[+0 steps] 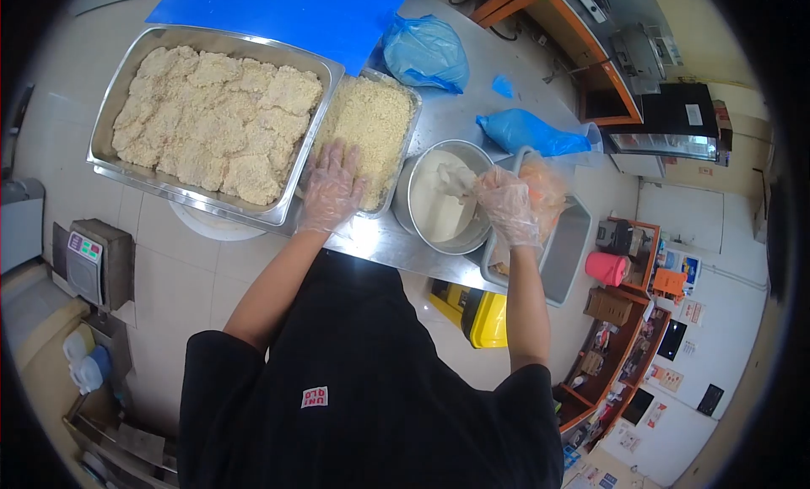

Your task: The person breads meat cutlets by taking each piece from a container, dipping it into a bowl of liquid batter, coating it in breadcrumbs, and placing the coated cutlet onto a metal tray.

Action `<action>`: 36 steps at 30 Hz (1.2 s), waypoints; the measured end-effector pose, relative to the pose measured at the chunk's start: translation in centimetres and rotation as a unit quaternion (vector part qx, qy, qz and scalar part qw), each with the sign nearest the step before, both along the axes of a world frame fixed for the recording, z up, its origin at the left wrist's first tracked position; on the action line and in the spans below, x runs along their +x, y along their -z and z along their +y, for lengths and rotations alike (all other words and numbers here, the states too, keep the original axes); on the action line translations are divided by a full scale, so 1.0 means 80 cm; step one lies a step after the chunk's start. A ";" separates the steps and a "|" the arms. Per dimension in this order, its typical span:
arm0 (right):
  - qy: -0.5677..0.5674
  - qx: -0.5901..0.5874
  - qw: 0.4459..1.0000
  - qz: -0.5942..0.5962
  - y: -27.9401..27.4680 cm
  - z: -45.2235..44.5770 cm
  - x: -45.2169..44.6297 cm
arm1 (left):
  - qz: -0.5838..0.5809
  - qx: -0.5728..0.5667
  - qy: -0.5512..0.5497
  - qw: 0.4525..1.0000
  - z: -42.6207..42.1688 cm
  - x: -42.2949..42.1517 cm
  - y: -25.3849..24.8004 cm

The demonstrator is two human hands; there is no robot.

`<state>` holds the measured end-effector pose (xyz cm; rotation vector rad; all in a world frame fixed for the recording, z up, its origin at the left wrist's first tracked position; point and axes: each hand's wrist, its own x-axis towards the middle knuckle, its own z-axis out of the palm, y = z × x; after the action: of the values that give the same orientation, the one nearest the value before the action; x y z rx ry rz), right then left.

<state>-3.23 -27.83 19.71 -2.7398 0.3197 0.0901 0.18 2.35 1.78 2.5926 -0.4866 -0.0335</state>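
Note:
My left hand, in a clear plastic glove, lies with its fingers spread on the pale crumbs in a shallow tray. My right hand, gloved too, is over the right rim of a round metal pot of creamy white batter. Its fingers are closed on a batter-coated piece, whose kind is hidden by the coating. To the left, a deep steel pan holds crumb-coated pieces packed side by side.
A grey tub with an orange-tinted plastic bag stands right of the pot. Two blue bags and a blue board lie farther back. A yellow bin stands below the table edge; a scale is at left.

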 end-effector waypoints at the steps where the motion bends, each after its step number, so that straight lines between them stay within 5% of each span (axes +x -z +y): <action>1: 0.006 0.011 1.000 0.010 -0.002 0.000 0.005 | 0.003 -0.009 -0.006 1.000 0.000 0.000 0.000; 6: 0.011 -0.027 0.999 0.017 -0.046 0.019 0.006 | 0.001 -0.035 -0.013 0.999 0.001 0.002 0.001; 22: 0.029 0.019 0.999 0.034 -0.022 0.027 0.001 | 0.002 -0.010 -0.005 1.000 0.004 0.003 -0.007; 26: -0.082 -0.151 0.983 0.059 0.047 -0.015 -0.011 | -0.032 -0.058 0.001 0.998 0.000 0.004 0.019; 31: 0.072 0.125 0.987 0.077 -0.051 0.031 -0.014 | -0.022 -0.005 -0.005 1.000 -0.002 0.001 0.015; 34: -0.039 -0.024 0.999 0.007 -0.020 0.020 -0.014 | -0.016 0.003 -0.003 1.000 -0.004 0.003 0.006; 36: -0.021 -0.007 1.000 0.016 -0.036 0.023 -0.022 | -0.021 0.006 0.008 1.000 -0.001 0.001 0.006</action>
<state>-4.96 -26.01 22.56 -2.7608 0.2734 0.1433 0.25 2.31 1.27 2.6063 -0.5232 0.0139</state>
